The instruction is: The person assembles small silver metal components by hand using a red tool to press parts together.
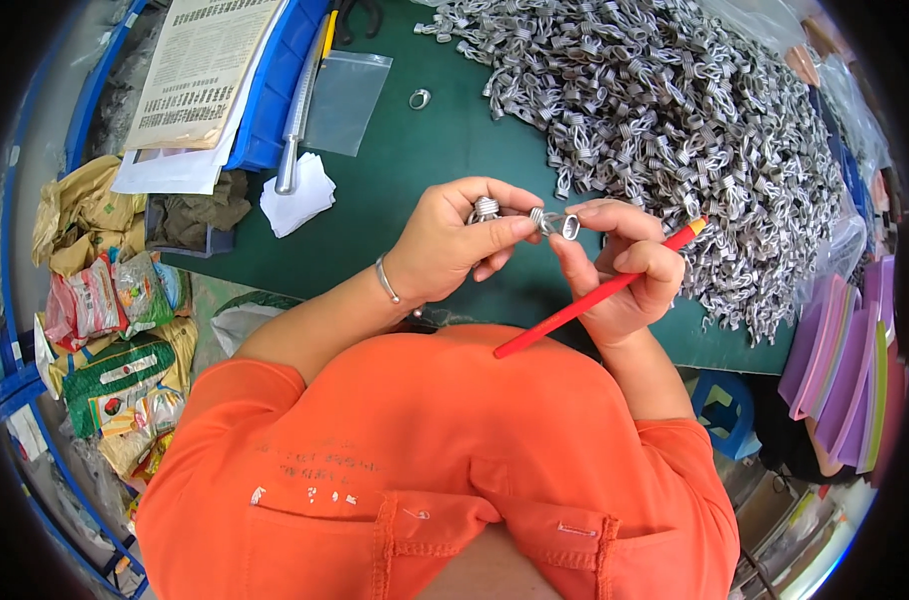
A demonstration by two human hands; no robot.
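Observation:
My left hand (pixel 453 238) is closed, with thumb and finger pinching one end of a small silver-grey looped metal piece (pixel 541 218). Its coiled band faces my left hand, and an oval opening shows near my right fingertips. A second coiled metal piece (pixel 486 208) sits among the curled fingers of my left hand. My right hand (pixel 630 262) pinches the other end of the first piece between thumb and forefinger. A red pencil-like stick (pixel 575 308) with a yellow tip also rests across its fingers, slanting down toward my chest.
A large heap of similar metal pieces (pixel 675 120) covers the right of the green table (pixel 445 145). One ring (pixel 420 98) lies apart. At left are a blue tray (pixel 275 85), a tapered metal rod (pixel 292 160), a clear bag (pixel 347 105) and white paper (pixel 298 197).

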